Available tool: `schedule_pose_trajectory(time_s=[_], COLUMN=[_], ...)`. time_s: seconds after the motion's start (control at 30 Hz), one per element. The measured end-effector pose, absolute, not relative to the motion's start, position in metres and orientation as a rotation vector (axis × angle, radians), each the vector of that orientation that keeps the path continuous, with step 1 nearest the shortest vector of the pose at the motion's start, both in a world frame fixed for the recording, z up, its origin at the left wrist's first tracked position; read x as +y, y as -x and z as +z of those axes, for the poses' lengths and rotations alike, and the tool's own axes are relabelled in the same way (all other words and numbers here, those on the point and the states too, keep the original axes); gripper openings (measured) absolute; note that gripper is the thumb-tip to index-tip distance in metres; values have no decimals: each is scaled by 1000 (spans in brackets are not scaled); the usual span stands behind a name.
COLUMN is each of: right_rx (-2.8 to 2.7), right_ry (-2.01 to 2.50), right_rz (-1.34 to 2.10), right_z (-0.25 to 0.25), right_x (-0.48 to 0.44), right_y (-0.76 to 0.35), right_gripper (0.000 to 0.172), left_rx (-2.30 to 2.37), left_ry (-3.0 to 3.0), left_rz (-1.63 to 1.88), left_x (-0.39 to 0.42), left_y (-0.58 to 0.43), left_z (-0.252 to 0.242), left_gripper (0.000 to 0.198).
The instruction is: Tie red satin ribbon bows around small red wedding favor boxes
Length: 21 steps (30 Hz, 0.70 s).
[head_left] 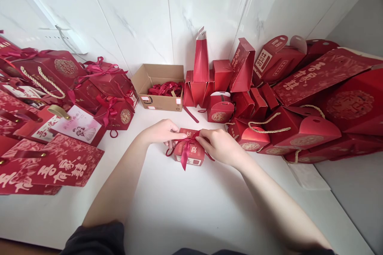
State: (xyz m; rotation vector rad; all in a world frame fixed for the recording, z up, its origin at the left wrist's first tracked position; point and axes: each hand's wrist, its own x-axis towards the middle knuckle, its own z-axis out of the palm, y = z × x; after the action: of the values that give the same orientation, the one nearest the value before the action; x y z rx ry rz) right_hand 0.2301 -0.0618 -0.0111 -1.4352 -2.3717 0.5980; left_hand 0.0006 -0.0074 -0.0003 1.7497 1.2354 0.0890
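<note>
A small red gift box (196, 155) with pale printed characters stands on the white table in front of me. Across its top lies a dark red satin ribbon (185, 155), with one end hanging down the near side. My left hand (163, 132) is at the box's left edge, its thumb and fingers pinching the ribbon near the top. From the right, my right hand (217, 143) also pinches the ribbon with thumb and forefinger close to the knot. Part of the knot is hidden by my fingers. Red cord loops stick out at both sides of the box.
Behind stands an open cardboard box (163, 103) holding red ribbons. Ribbon-tied red boxes (119, 115) and gift bags (70, 163) crowd the left. Red boxes of several shapes (242, 63) fill the right. One loose ribbon strip (190, 114) lies by the carton. A marbled wall (143, 12) rises behind.
</note>
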Motion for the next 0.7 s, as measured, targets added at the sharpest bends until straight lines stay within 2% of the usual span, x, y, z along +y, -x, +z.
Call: schedule_pose_trajectory(time_s=[0.2,0.5,0.7], right_rx=[-2118,-1689,-1592], right_ry=[1275,1098,1104], right_rz=[1234,1719,1845], right_z=[-20,-37,-33], right_x=[-49,-32,-30], right_y=[-237,-241,-247], right_gripper=[34,32,47], left_rx=[1228,1219,1183], left_ry=[-1773,-1721,-1662], left_rz=[182,208,193], left_x=[-2,4,1], left_y=[-4,-4,-4], left_z=[-14,-23,-17], left_gripper=[54,54,52])
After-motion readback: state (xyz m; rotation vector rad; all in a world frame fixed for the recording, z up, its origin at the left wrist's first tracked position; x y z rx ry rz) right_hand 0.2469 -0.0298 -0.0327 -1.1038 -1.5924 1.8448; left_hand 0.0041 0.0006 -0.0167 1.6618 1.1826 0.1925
